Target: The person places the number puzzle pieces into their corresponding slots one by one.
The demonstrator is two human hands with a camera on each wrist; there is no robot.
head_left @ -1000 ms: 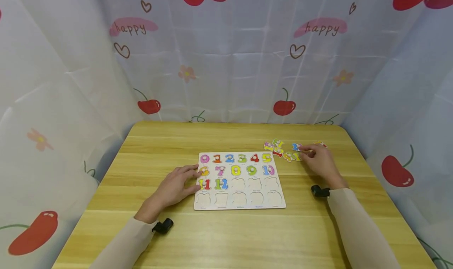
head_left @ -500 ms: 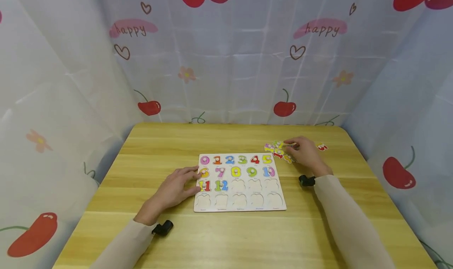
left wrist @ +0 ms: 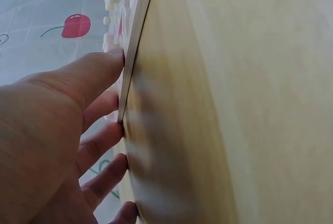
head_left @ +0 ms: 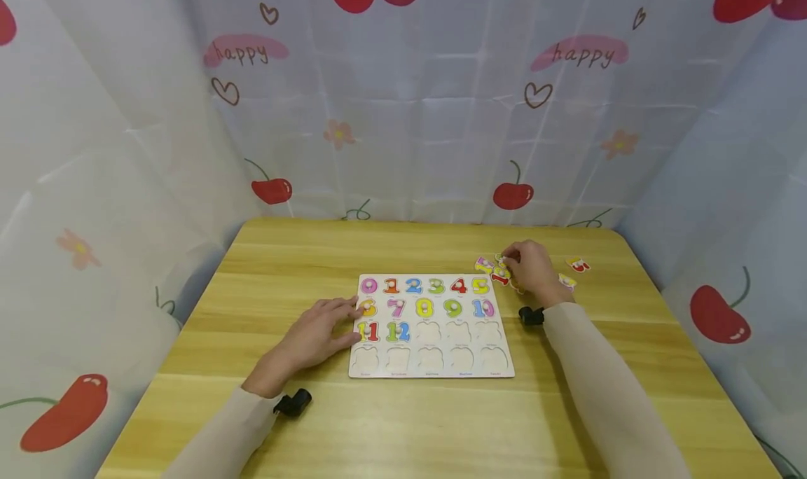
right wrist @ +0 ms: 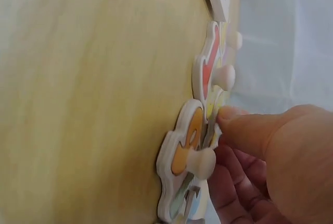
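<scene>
A white number puzzle board lies mid-table, with knobbed numbers 0 to 12 in its upper slots and bare recesses below. My left hand rests at its left edge; in the left wrist view the thumb touches the board's side, the fingers spread below. Behind the board's right corner, my right hand reaches into a cluster of loose number pieces. There its thumb and fingers pinch a puzzle piece, mostly hidden. Close by lie a red-and-yellow piece, a purple-and-yellow piece and an orange-topped piece.
Right of my right hand lie two more pieces, one red and yellow, one with yellow and purple. The wooden table is bordered by a cherry-print curtain at the back and both sides.
My right hand has moved left over the loose pieces, into the cluster by the board's corner. A yellow-and-purple piece now shows to its right. My left hand stays at the board's edge.
</scene>
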